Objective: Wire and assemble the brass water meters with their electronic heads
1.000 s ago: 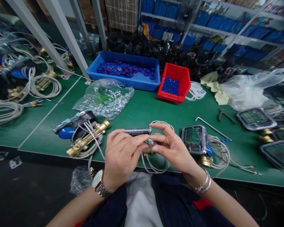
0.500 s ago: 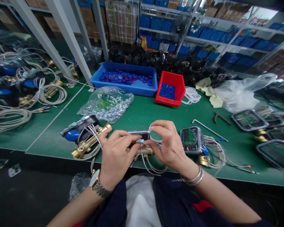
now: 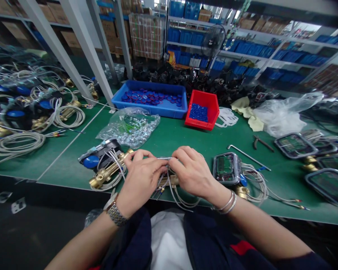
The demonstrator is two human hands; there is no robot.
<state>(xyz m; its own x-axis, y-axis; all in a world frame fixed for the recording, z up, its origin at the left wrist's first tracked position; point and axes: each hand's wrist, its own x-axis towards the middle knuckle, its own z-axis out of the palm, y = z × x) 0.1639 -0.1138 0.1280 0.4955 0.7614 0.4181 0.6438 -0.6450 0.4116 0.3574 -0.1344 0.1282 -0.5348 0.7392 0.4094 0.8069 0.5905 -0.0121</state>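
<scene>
My left hand (image 3: 142,178) and my right hand (image 3: 193,170) meet over a brass-bodied meter (image 3: 173,180) at the bench's front edge. Both have bent fingers with the tips pressed close together. My left fingers pinch where a small light-blue wire connector showed earlier; the fingers now hide it. The right fingertips curl over the same spot, and what they grip is hidden. White cables (image 3: 183,204) hang below the hands. Left of them lies another brass meter (image 3: 109,170) with a blue cap (image 3: 91,161). To the right sits a clear-lidded meter (image 3: 227,168) with a green circuit board.
Behind the hands are a clear bag of small connectors (image 3: 132,127), a blue tray (image 3: 149,108) of blue caps and a red bin (image 3: 211,112) of small blue parts. Pliers (image 3: 261,143) and a bent metal rod (image 3: 248,156) lie right. Coiled-cable meters crowd the far left.
My right hand has moved left and turned over, its fingers closing beside the left ones. The light-blue connector and the raised white wire loop are now covered. The view has shifted slightly.
</scene>
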